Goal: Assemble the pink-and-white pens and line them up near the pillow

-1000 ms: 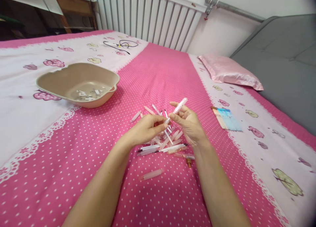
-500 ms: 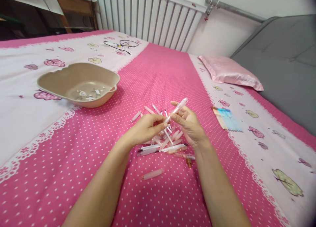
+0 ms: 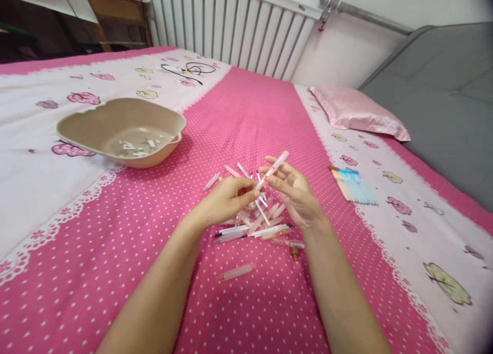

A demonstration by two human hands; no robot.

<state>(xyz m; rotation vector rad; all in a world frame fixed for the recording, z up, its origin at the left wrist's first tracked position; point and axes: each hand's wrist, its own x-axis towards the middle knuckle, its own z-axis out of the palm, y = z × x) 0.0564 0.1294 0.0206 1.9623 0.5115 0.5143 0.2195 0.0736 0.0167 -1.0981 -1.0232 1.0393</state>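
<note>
A pale pink pen (image 3: 278, 162) slants upward to the right between my hands, above a heap of pen parts. My left hand (image 3: 227, 200) pinches its lower end between thumb and forefinger. Around its middle are the thumb and fingers of my right hand (image 3: 295, 192), the upper end sticking out past them. Beneath the hands lie pink pen barrels (image 3: 271, 223), white refills (image 3: 263, 212) and small clear pieces. One loose pink barrel (image 3: 236, 272) rests nearer to me, apart from the heap. A brown piece (image 3: 294, 253) lies by my right wrist.
A beige basin (image 3: 88, 128) holding small white pieces stands at the left. To the right, a row of blue and peach pens (image 3: 354, 184) lies on the polka-dot bedspread (image 3: 246, 113). Farther back are a pink pillow (image 3: 362, 113), a black cable (image 3: 200, 66) and a radiator (image 3: 231, 23).
The pen has shifted slightly left and down, and my right hand's fingers have moved along it and spread a little. My left hand keeps its pinch almost in place.
</note>
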